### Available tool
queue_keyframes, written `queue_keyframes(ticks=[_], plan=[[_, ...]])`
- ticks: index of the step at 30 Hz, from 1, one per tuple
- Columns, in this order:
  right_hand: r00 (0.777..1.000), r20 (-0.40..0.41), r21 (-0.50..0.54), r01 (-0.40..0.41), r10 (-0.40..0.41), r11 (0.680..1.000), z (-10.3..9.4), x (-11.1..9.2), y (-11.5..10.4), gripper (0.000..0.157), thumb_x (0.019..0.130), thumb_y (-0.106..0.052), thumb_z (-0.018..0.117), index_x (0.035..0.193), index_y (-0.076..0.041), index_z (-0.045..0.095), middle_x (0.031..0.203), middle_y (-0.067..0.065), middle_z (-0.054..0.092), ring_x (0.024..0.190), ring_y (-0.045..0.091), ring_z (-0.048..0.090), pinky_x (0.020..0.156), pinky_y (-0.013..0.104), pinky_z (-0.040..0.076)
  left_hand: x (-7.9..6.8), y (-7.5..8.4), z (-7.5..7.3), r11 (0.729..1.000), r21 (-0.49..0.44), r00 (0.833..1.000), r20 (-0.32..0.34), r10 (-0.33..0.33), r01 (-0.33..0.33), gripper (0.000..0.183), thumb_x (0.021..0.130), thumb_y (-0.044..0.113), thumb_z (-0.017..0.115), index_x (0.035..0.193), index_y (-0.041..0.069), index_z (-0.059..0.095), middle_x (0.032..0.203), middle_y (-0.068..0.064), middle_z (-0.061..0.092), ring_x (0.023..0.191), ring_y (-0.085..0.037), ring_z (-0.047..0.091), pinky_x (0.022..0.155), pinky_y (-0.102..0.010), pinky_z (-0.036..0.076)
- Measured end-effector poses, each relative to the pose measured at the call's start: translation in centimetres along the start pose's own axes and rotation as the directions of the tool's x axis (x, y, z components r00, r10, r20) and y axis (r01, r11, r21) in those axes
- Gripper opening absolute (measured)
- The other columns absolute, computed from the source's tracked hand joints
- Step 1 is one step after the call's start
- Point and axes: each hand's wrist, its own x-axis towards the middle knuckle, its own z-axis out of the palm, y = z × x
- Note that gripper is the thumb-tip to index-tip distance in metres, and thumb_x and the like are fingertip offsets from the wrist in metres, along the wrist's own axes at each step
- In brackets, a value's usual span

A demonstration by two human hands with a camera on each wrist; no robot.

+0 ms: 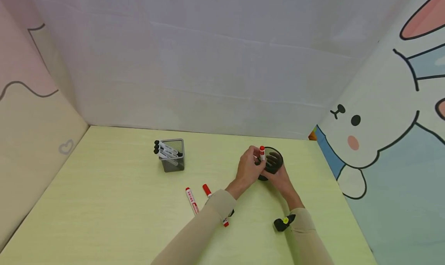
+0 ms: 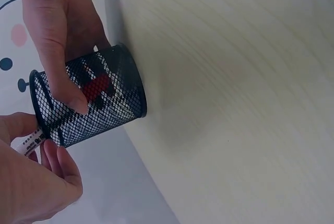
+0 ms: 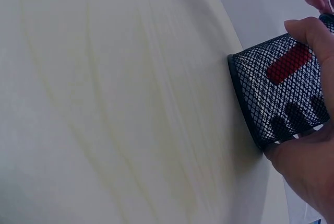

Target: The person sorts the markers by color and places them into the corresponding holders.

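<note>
Near the right side of the table, a round black mesh pen holder is gripped by my right hand. In the right wrist view the thumb lies across one side of the mesh, and fingers show dark through it. My left hand pinches a white marker with a red end at the holder's rim. The left wrist view shows the marker's white barrel entering the opening. A red cap shows through the mesh inside.
To the left stands a square grey mesh holder with several black-capped markers leaning in it. Red markers lie on the yellow table, partly covered by my left sleeve. A pale wall closes off the back.
</note>
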Motion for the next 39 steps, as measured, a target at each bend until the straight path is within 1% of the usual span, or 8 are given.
queue_keyframes(ticks=[6, 11, 15, 18, 23, 29, 34, 39], plan=[[1.0, 0.012, 0.02, 0.005, -0.005, 1.0, 0.1, 0.0, 0.0, 0.079, 0.092, 0.008, 0.068, 0.156, 0.001, 0.022, 0.156, 0.027, 0.034, 0.143, 0.037, 0.035, 0.096, 0.011, 0.041, -0.1, 0.0, 0.0, 0.999, 0.002, 0.999, -0.002, -0.032, 0.032, 0.026, 0.095, 0.008, 0.072, 0.117, 0.004, 0.059, 0.11, -0.009, 0.06, 0.093, -0.028, 0.061, 0.071, -0.023, 0.048], [1.0, 0.014, -0.011, -0.004, 0.004, 1.0, 0.0, -0.2, -0.1, 0.08, 0.093, 0.003, 0.07, 0.156, 0.0, 0.022, 0.158, 0.026, 0.033, 0.144, 0.037, 0.036, 0.094, 0.011, 0.042, -0.2, -0.3, -0.1, 0.999, -0.01, 0.999, -0.004, -0.052, 0.052, 0.033, 0.096, 0.01, 0.071, 0.124, 0.001, 0.056, 0.111, -0.013, 0.06, 0.09, -0.026, 0.061, 0.07, -0.025, 0.049], [1.0, 0.011, -0.036, -0.009, 0.009, 0.999, 0.0, -0.3, -0.1, 0.08, 0.093, 0.0, 0.072, 0.156, 0.0, 0.023, 0.157, 0.025, 0.035, 0.142, 0.035, 0.039, 0.094, 0.01, 0.041, -0.4, -0.4, -0.3, 0.997, -0.026, 0.998, 0.012, -0.067, 0.067, 0.038, 0.097, 0.012, 0.069, 0.129, -0.001, 0.055, 0.112, -0.017, 0.061, 0.092, -0.027, 0.062, 0.071, -0.027, 0.05], [1.0, 0.014, -0.052, -0.01, 0.011, 0.999, 0.0, -0.3, -0.2, 0.08, 0.093, -0.001, 0.073, 0.156, -0.001, 0.023, 0.157, 0.024, 0.036, 0.142, 0.035, 0.04, 0.094, 0.01, 0.041, -0.5, -0.5, -0.6, 0.997, -0.025, 0.997, 0.029, -0.072, 0.073, 0.041, 0.098, 0.015, 0.069, 0.132, -0.002, 0.053, 0.112, -0.016, 0.061, 0.093, -0.026, 0.062, 0.072, -0.028, 0.051], [1.0, 0.015, -0.051, -0.009, 0.01, 0.999, 0.1, -0.3, -0.3, 0.08, 0.093, -0.003, 0.074, 0.156, -0.004, 0.025, 0.156, 0.021, 0.038, 0.141, 0.033, 0.042, 0.095, 0.012, 0.043, -0.6, -0.7, -1.1, 0.998, -0.013, 0.996, 0.053, -0.067, 0.068, 0.044, 0.099, 0.019, 0.068, 0.135, -0.002, 0.052, 0.111, -0.014, 0.062, 0.094, -0.024, 0.062, 0.075, -0.031, 0.053], [1.0, 0.013, -0.059, -0.025, 0.026, 0.998, 0.0, -0.3, -0.2, 0.08, 0.093, -0.008, 0.076, 0.155, -0.008, 0.027, 0.156, 0.019, 0.039, 0.142, 0.031, 0.041, 0.096, 0.012, 0.042, -0.8, -1.0, -1.6, 0.999, 0.008, 0.996, 0.07, -0.048, 0.048, 0.046, 0.099, 0.021, 0.067, 0.136, -0.003, 0.051, 0.111, -0.018, 0.063, 0.097, -0.027, 0.064, 0.079, -0.034, 0.054], [0.999, 0.017, -0.049, -0.038, 0.038, 0.998, 0.0, -0.2, 0.0, 0.081, 0.093, -0.008, 0.077, 0.155, -0.008, 0.026, 0.156, 0.017, 0.038, 0.141, 0.03, 0.041, 0.096, 0.013, 0.042, -1.3, -0.9, -2.2, 0.999, 0.033, 0.996, 0.083, -0.038, 0.036, 0.042, 0.101, 0.022, 0.066, 0.134, 0.0, 0.053, 0.113, -0.017, 0.062, 0.101, -0.029, 0.063, 0.083, -0.036, 0.054], [0.999, 0.01, -0.046, -0.047, 0.047, 0.998, -0.1, -0.1, 0.1, 0.082, 0.091, -0.011, 0.079, 0.154, -0.009, 0.026, 0.154, 0.015, 0.039, 0.139, 0.028, 0.042, 0.097, 0.015, 0.043, -1.8, -0.7, -2.7, 0.998, 0.064, 0.997, 0.079, -0.02, 0.015, 0.038, 0.101, 0.022, 0.067, 0.131, 0.002, 0.055, 0.113, -0.017, 0.063, 0.1, -0.027, 0.062, 0.082, -0.034, 0.053]])
